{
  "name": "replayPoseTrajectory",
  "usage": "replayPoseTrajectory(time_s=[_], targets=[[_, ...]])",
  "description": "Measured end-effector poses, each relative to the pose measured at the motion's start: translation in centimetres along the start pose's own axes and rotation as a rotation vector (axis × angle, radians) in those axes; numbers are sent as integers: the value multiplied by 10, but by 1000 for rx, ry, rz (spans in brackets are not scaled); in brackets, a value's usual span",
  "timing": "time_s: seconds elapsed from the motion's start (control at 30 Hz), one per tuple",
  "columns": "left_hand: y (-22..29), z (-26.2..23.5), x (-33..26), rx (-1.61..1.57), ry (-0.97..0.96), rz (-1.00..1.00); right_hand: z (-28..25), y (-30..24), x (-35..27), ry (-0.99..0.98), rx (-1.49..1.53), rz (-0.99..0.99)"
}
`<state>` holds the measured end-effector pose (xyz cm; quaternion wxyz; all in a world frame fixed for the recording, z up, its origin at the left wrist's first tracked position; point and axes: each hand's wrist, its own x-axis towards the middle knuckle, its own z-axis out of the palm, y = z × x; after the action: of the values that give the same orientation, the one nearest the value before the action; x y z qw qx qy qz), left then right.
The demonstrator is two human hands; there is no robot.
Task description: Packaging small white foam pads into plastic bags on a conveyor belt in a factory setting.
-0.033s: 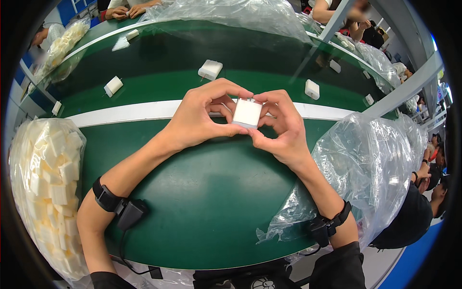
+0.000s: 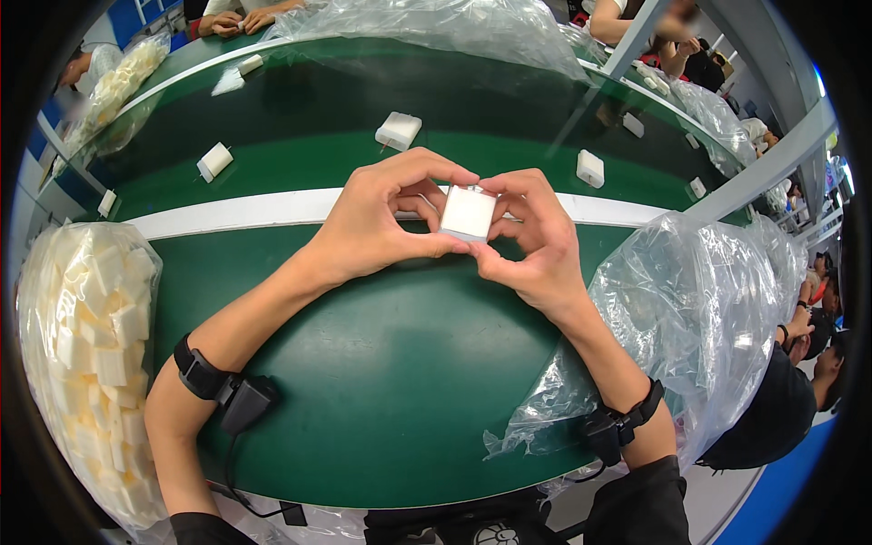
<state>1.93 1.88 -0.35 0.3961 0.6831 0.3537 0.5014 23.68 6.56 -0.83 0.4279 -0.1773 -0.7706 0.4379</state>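
Observation:
Between the fingertips of both hands, a small squarish white block is held above the near edge of the belt. A greyish rim runs along its lower edge, and a small shiny part shows at its top. My left hand grips it from the left, thumb below and index finger on top. From the other side, my right hand pinches it the same way, thumb at the bottom corner. The block's back is hidden. Similar white pieces lie on the belt beyond, one just past my left hand and another farther right.
A clear bag full of cream-white blocks stands left of my green work surface. Crumpled clear plastic lies by my right arm. Past a white rail runs the green belt. Other people work across it, near grey posts.
The pieces on the belt have shifted very slightly to the right. Both hands keep their grip on the white block, almost unmoved.

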Motion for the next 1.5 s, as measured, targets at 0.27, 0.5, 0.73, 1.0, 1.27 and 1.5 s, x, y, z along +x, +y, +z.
replayPoseTrajectory(time_s=[0.27,0.5,0.73,1.0,1.27,1.5], targets=[[1,-5,0,105,-25,60,4,2,1,42,-81,-42],[7,1,1,-78,44,-32,-6,6,1,192,87,281],[-16,-43,6,905,322,-35,-33,-4,-8,207,-452,294],[-5,-220,-57,1256,-103,-729,-54,-176,-111,-120,-827,705],[-62,-229,-26,930,129,-480,-87,-173,-258,460,-1327,746],[-13,-49,7,54,155,-357,-131,-125,-268,505,-1333,899]])
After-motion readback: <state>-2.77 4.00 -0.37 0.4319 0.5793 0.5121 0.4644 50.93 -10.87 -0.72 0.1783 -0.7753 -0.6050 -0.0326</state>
